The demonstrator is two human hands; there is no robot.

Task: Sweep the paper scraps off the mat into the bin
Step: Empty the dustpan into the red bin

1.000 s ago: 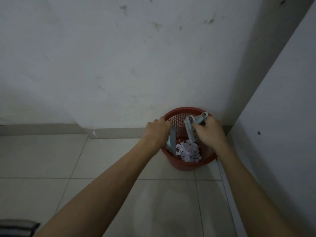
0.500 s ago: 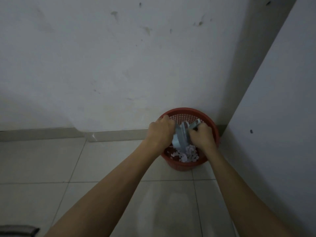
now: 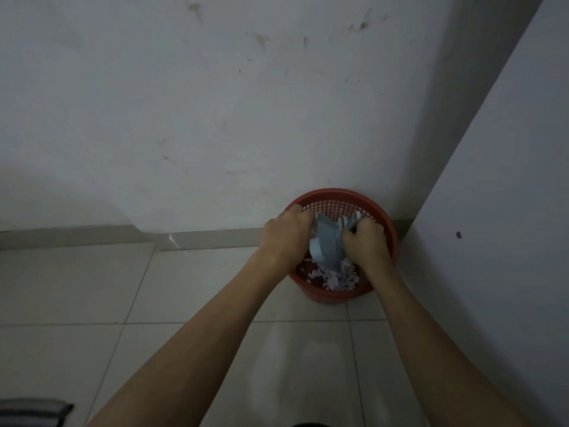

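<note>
Right, so the bin (image 3: 341, 291) is a round red plastic basket w/ mesh walls, standing on the tiled floor (image 3: 92, 288) against the wall (image 3: 215, 103), tucked into the corner by a pale panel (image 3: 508, 211). Inside the bin, on its bottom toward the near side, lies a heap of small pale paper scraps (image 3: 335, 278) (white-lilac, jagged bits). Both hands reach over the bin's mouth. The left hand (image 3: 288, 238) is curled round the handle end of a light blue dustpan (image 3: 326, 248), which tilts steeply down into the bin, lip just above the scraps. The right hand (image 3: 366, 241) grips a small light blue brush (image 3: 348, 223), fingers closed round it, brush touching the pan's upper part. Scraps sit below and between both hands, not touching either. Far left of the bin, at the frame's bottom corner, a dark grey mat edge (image 3: 34, 411) shows.
</note>
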